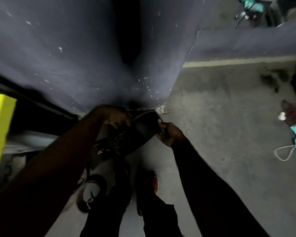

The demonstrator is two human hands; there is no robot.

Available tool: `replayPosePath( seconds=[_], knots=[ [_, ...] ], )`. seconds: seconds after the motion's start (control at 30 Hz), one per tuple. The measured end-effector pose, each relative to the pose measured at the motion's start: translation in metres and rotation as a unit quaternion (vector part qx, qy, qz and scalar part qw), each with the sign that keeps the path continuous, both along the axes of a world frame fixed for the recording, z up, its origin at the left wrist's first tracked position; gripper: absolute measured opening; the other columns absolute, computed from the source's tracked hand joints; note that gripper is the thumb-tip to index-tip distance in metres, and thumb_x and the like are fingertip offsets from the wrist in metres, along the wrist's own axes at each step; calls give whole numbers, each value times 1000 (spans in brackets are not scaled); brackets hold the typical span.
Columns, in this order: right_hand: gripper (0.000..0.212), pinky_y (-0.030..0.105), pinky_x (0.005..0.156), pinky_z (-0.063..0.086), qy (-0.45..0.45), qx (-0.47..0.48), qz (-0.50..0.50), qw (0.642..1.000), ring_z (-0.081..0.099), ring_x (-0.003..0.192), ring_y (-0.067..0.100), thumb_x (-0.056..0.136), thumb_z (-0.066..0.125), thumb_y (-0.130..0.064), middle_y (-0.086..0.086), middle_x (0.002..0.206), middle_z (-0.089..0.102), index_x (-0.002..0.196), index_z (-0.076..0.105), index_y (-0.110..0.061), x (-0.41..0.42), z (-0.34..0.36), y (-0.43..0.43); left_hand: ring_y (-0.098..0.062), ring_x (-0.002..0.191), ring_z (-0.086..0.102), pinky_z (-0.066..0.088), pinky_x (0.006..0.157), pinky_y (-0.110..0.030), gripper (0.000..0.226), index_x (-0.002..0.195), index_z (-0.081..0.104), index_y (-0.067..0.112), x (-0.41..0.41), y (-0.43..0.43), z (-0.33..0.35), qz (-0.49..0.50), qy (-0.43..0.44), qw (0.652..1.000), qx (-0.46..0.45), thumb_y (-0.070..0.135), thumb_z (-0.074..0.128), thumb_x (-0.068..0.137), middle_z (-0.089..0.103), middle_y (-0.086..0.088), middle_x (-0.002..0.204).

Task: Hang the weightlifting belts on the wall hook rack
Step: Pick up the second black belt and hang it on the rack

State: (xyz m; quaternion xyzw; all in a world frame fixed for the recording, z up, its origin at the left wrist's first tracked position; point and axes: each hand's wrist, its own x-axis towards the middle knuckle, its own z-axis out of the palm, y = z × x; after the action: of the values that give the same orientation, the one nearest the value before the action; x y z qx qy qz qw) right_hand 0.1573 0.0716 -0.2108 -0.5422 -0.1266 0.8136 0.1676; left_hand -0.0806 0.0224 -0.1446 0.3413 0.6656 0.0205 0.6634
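— Nearest the lens, what shows?
— Left forearm (50,168), reaching down. Its left hand (116,117) curls over the upper edge of the belt (140,129).
— And the right hand (169,134)?
— Fingers wrapped round the belt's other end. The belt hangs between both grips, close to the foot of the wall (75,57).
— Anything below the grips?
— A metal buckle (89,201) on the floor (220,125); whose strap, I cannot tell.

Rough gym-like utility space — bare concrete floor (229,120), chipped dark-painted wall (67,48)
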Motion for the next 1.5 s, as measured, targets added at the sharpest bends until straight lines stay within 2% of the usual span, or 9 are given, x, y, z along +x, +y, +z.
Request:
replayPosePath(
  seconds=[0.13, 0.27, 0.33, 0.5, 0.63, 0.9, 1.1, 1.33, 1.5],
  knots=[
    [14, 26, 66, 57, 35, 92, 215, 972, 67, 69, 12, 94, 60, -4, 1, 81, 69, 92, 63, -18, -20, 103, -34, -11, 92, 70, 52, 74, -25, 44, 110, 69, 21, 14, -19, 104, 141, -75, 986, 55, 56, 48, 96, 75, 3, 105],
    [20, 36, 82, 58, 64, 127, 300, 943, 65, 84, 21, 92, 63, 0, 7, 94, 65, 86, 60, -19, -15, 189, -58, -3, 65, 70, 53, 55, -18, 15, 93, 68, 20, 28, -42, 169, 184, -67, 967, 164, 30, 58, 98, 74, 4, 84],
    [7, 38, 82, 59, 67, 143, 334, 929, 69, 85, 22, 96, 61, -13, 9, 96, 69, 103, 61, -15, -10, 226, -58, -8, 64, 68, 52, 56, -21, 8, 89, 64, 18, 31, -54, 191, 190, -70, 961, 189, 17, 61, 96, 69, 2, 78],
    [46, 37, 65, 64, -34, 219, 302, 927, 72, 67, 19, 93, 57, -55, 11, 86, 69, 104, 62, -10, -7, 313, -56, -14, 79, 65, 53, 71, -34, 17, 110, 61, 21, 35, -99, 250, 130, -145, 948, 252, 13, 62, 95, 64, 2, 94],
    [31, 34, 68, 64, -36, 318, 266, 909, 74, 74, 16, 98, 59, -35, 12, 101, 71, 117, 64, -11, -12, 375, -64, -15, 78, 63, 60, 69, -37, 21, 113, 58, 15, 34, -128, 292, 100, -175, 938, 282, 10, 64, 93, 62, -6, 94],
    [17, 40, 74, 64, -13, 379, 426, 822, 74, 64, 17, 98, 57, -7, 8, 76, 74, 88, 70, -10, -19, 456, -95, -17, 67, 68, 61, 64, -38, 15, 103, 63, 12, 19, -131, 375, 215, -138, 878, 405, 26, 58, 99, 68, -6, 87],
    [25, 38, 76, 62, -37, 554, 348, 755, 65, 71, 17, 101, 56, -26, -2, 71, 70, 79, 64, -17, -36, 517, -88, -15, 62, 54, 55, 50, -30, 18, 111, 57, 5, 24, -126, 434, 206, 10, 791, 576, 13, 62, 95, 52, -5, 74],
    [50, 31, 55, 57, -13, 729, 236, 642, 51, 68, 29, 100, 57, -31, 17, 75, 49, 86, 48, 16, -56, 605, -70, -25, 74, 59, 51, 72, -37, 25, 109, 62, 14, 30, -120, 508, 247, 61, 669, 698, 32, 63, 92, 65, -5, 84],
    [29, 27, 51, 51, 26, 793, 163, 586, 46, 54, 9, 100, 58, -29, -5, 57, 45, 74, 50, -18, -72, 670, -79, -11, 86, 67, 56, 81, -31, 15, 106, 66, 16, 38, -119, 565, 323, 132, 546, 762, 22, 61, 94, 72, 1, 93]
  ],
)
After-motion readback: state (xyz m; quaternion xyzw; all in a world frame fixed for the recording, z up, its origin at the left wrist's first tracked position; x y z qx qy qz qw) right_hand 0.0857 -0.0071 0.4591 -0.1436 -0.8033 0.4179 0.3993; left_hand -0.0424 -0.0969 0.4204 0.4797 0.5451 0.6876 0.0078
